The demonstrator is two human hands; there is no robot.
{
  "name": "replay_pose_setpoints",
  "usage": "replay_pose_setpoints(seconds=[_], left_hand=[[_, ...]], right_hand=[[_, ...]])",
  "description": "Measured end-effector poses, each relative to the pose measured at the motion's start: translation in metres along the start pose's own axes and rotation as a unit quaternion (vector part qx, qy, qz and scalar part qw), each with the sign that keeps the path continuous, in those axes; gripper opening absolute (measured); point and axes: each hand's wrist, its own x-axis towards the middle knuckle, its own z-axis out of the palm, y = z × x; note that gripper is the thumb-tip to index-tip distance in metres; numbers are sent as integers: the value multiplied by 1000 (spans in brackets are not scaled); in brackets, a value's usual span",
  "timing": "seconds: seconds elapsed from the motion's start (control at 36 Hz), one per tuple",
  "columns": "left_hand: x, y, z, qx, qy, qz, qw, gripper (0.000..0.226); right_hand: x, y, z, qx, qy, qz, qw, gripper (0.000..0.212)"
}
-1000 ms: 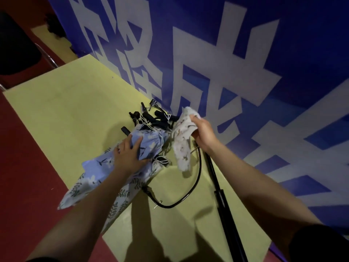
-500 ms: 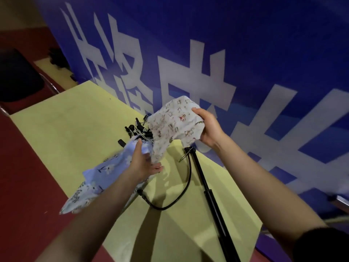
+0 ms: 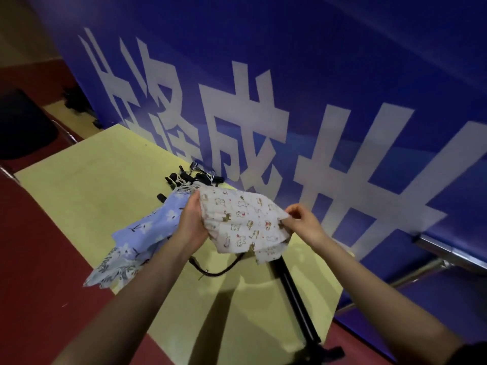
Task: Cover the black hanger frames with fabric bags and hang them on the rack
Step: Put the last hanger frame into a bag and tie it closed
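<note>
Two hands holding one white cat-print fabric bag [image 3: 242,225] above the yellow tabletop [image 3: 87,196]: left hand [image 3: 193,222] gripping its left edge, right hand [image 3: 303,222] pinching its right. One blue floral fabric bag [image 3: 142,233] lying beneath; black hanger frames [image 3: 189,177] piled near the far edge, number unclear.

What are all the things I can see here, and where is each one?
White printed fabric bag: one, white with small animal prints, held up over the table between both hands.
Blue floral fabric bags: a heap, count unclear, light blue with white flowers, on the table under the left forearm.
Black hanger frames: a tangled pile, black with white strings, on the table by the banner.
Curved black frame: one, black, on the table below the white bag.
Black pole: one, lying across the table's right side.
Table: one, yellow-green.
Banner: one, blue with large white characters, behind the table.
Floor: red.
Left hand: grips the bag's left edge.
Right hand: pinches the bag's right edge.
</note>
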Motion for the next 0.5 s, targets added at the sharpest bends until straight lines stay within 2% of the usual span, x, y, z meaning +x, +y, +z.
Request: replay_pose_setpoints(seconds=[0.06, 0.14, 0.19, 0.28, 0.39, 0.5], left_hand=[[-5, -6, 7, -12, -4, -1, 1000, 51], [-19, -19, 23, 49, -19, 10, 999, 39], [-30, -32, 35, 95, -43, 2, 995, 35], [-40, -44, 38, 157, -65, 21, 985, 31], [-47, -49, 32, 109, -82, 2, 991, 35], [-54, -53, 25, 97, -71, -34, 992, 43]], right_hand=[[-14, -1, 9, 17, 12, -51, 998, 13], [-34, -21, 30, 131, -35, -86, 987, 16], [-44, -32, 44, 201, -66, -76, 974, 16], [-48, -38, 60, 247, -75, -57, 964, 16], [-49, -31, 64, 330, -82, 1, 940, 9], [-51, -24, 71, 327, -124, 44, 936, 9]])
